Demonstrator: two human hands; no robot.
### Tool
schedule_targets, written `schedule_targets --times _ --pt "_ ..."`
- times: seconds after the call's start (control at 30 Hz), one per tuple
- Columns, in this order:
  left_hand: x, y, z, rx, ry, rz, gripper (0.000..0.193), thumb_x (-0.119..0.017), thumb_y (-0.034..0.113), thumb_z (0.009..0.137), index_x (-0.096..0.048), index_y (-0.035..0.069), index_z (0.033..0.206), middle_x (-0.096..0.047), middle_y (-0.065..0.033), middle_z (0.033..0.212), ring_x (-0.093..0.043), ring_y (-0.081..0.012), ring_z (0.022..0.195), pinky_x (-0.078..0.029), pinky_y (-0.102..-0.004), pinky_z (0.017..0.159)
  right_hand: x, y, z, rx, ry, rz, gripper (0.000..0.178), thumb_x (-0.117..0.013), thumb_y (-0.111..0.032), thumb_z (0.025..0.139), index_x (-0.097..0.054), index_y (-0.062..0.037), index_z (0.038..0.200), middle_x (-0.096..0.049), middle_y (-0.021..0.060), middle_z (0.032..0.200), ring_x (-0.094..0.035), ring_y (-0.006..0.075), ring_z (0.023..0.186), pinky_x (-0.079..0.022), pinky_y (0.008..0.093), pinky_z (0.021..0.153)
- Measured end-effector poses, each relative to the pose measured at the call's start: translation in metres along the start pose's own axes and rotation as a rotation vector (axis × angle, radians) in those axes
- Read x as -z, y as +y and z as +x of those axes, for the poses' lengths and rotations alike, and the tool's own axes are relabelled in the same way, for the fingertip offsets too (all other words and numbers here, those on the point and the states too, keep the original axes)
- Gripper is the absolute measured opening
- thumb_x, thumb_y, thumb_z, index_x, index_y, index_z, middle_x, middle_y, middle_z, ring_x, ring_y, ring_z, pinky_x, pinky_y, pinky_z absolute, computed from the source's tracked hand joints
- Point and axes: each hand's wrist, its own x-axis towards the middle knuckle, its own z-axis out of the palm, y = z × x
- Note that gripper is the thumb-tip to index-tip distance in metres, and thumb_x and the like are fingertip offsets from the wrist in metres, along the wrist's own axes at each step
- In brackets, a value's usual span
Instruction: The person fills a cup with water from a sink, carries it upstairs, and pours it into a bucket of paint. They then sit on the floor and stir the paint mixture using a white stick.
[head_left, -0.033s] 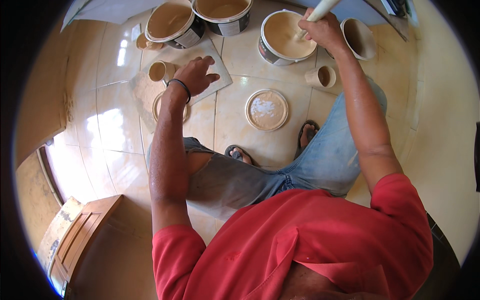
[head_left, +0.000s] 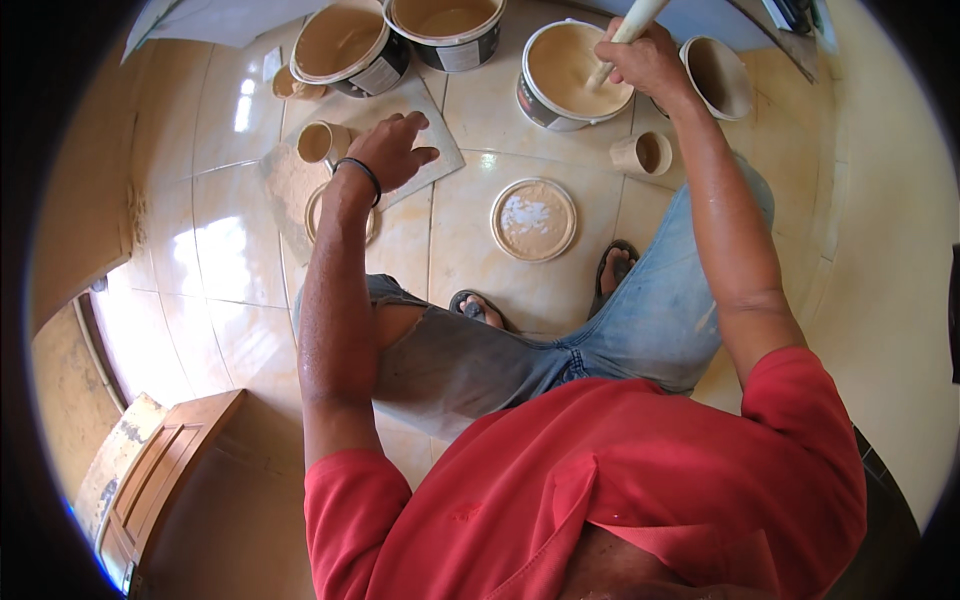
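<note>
My right hand grips a pale stirring stick that dips into a white bucket of tan paint. My left hand holds nothing, its fingers spread over a loose grey tile on the floor. A small paint-filled cup stands just left of that hand. A round lid lies partly hidden under my left wrist. I am crouched in a red shirt and torn jeans, with sandalled feet on the glossy floor.
Two more open paint buckets stand at the back, and a tilted bucket is at the right. A paint-smeared lid lies in front of my feet. A cup and a wooden cabinet are nearby.
</note>
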Motion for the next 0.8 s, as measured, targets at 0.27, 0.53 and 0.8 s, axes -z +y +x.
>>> schedule_targets --times 0.27,0.53,0.8 --pt "0.000 0.003 -0.001 -0.013 -0.003 0.020 0.044 -0.074 0.029 0.093 -0.061 0.005 0.128 -0.068 -0.0188 0.123 -0.065 -0.0339 0.117 -0.051 -0.0461 0.098 -0.011 0.016 0.006 0.169 0.034 0.105 0.009 -0.068 -0.015 0.084 -0.068 -0.0060 0.087 -0.069 0.0044 0.074 -0.067 0.0118 0.061 -0.051 0.0250 0.055" --pt "0.007 0.008 0.000 0.016 -0.013 0.033 0.045 -0.073 0.030 0.093 -0.061 0.006 0.129 -0.067 -0.0183 0.124 -0.065 -0.0332 0.118 -0.051 -0.0458 0.099 -0.002 -0.006 -0.003 -0.079 -0.086 0.037 0.011 -0.068 -0.015 0.086 -0.069 -0.0044 0.089 -0.070 0.0031 0.078 -0.067 0.0096 0.066 -0.053 0.0248 0.060" --pt "0.004 0.005 0.007 -0.034 0.022 0.014 0.047 -0.074 0.031 0.090 -0.064 0.006 0.128 -0.069 -0.0200 0.121 -0.065 -0.0384 0.115 -0.050 -0.0465 0.099 -0.004 0.017 0.007 0.243 0.042 -0.047 0.014 -0.069 -0.018 0.087 -0.070 -0.0043 0.090 -0.069 0.0021 0.074 -0.064 0.0095 0.062 -0.053 0.0257 0.059"
